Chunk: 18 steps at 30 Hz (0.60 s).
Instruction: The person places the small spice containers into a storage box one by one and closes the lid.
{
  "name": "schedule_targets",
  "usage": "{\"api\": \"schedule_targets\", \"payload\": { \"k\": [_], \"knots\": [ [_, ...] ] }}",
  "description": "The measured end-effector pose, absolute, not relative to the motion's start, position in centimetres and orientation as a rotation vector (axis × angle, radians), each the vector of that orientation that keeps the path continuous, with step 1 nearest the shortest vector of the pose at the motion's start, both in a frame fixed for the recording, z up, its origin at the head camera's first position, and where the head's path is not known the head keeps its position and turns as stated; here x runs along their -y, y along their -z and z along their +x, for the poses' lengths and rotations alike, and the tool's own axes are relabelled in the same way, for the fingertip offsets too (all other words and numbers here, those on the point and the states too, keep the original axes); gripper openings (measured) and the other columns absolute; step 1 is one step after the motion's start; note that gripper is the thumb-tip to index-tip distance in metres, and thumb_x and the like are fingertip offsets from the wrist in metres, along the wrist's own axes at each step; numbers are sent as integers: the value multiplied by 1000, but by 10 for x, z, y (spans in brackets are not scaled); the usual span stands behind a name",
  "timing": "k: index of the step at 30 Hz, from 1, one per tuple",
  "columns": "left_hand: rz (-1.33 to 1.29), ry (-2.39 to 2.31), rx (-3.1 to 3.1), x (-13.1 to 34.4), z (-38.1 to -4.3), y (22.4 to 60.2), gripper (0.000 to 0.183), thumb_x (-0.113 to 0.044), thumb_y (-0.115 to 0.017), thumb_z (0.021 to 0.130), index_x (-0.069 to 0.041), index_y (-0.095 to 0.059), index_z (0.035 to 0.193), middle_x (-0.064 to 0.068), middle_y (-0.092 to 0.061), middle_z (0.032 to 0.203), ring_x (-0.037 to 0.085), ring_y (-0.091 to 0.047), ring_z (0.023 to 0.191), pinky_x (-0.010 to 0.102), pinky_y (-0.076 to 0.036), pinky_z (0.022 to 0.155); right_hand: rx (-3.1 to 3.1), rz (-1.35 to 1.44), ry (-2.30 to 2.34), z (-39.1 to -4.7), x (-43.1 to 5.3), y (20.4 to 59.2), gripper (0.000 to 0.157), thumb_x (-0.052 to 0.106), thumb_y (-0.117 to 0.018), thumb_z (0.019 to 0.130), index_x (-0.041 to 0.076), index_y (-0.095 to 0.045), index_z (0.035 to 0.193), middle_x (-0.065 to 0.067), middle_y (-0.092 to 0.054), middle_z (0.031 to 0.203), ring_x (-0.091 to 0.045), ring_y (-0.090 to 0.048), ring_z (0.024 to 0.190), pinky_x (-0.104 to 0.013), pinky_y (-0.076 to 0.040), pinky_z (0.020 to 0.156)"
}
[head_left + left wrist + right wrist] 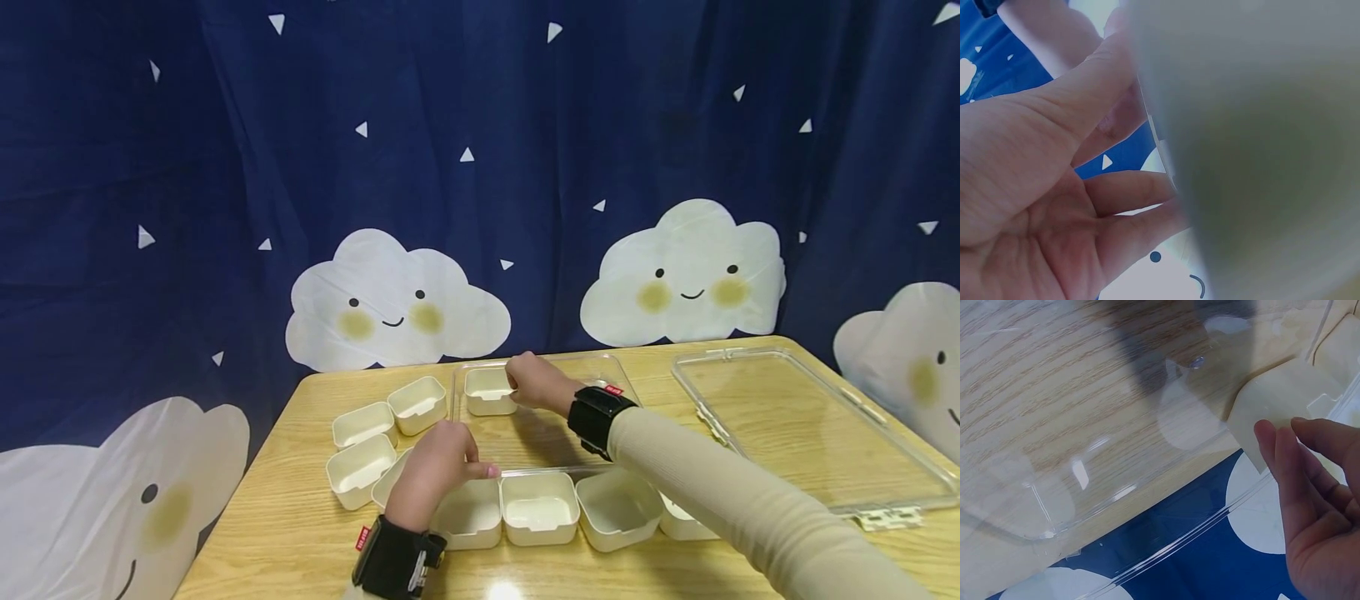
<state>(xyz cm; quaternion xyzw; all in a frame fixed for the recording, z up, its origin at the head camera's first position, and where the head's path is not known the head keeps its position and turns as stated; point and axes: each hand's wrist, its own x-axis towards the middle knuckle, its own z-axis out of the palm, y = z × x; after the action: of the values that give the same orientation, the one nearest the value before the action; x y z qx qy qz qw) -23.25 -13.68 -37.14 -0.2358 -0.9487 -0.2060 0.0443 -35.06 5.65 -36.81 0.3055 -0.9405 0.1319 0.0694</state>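
navy cloud-print curtain behind wooden table. clear tray mid-table. i've got left hand wide, thumb out, near side; right hand pinching cream container, tray's far left. right wrist shows me those fingertips, hidden from head.

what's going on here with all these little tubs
A person is handling small cream tubs at a wooden table. Their right hand pinches the edge of one tub at the back left of a clear box. The left hand is over the box's front left corner; its exact grip is unclear. More tubs stand left and in front of the box, and a clear lid lies to the right.
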Motion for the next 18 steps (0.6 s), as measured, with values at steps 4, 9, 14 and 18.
{"api": "schedule_targets", "payload": {
  "k": [4, 9, 14, 18],
  "knots": [
    [-724, 624, 2894, 137, -233, 372, 42, -32, -89, 76, -12, -64, 50, -13, -36, 49, 6, -33, 53, 23, -27, 49, 2840, 924, -406, -351, -54, 369, 17, -5, -77, 76, 2, -62, 71, 3, -53, 64, -12, -50, 62, -25, -43, 57],
    [-730, 624, 2889, 138, -233, 372, 42, -32, -89, 76, -12, -63, 49, -12, -35, 49, 6, -33, 53, 23, -27, 50, 2820, 958, -419, -353, -51, 371, 16, -9, -72, 78, 2, -63, 72, 2, -54, 64, -11, -49, 62, -24, -43, 56],
    [-721, 613, 2900, 137, -232, 371, 40, -33, -88, 76, -11, -66, 51, -12, -38, 49, 6, -34, 54, 23, -29, 50, 2780, 987, -434, -355, -48, 374, 17, -13, -68, 79, 2, -64, 72, 2, -54, 65, -11, -49, 62, -23, -43, 57],
    [-713, 599, 2910, 136, -231, 370, 41, -34, -88, 76, -11, -64, 50, -12, -37, 49, 6, -34, 54, 23, -29, 50, 2752, 996, -440, -356, -47, 377, 18, -15, -67, 77, 2, -63, 71, 3, -53, 64, -11, -48, 60, -23, -42, 55]
  ]
}}
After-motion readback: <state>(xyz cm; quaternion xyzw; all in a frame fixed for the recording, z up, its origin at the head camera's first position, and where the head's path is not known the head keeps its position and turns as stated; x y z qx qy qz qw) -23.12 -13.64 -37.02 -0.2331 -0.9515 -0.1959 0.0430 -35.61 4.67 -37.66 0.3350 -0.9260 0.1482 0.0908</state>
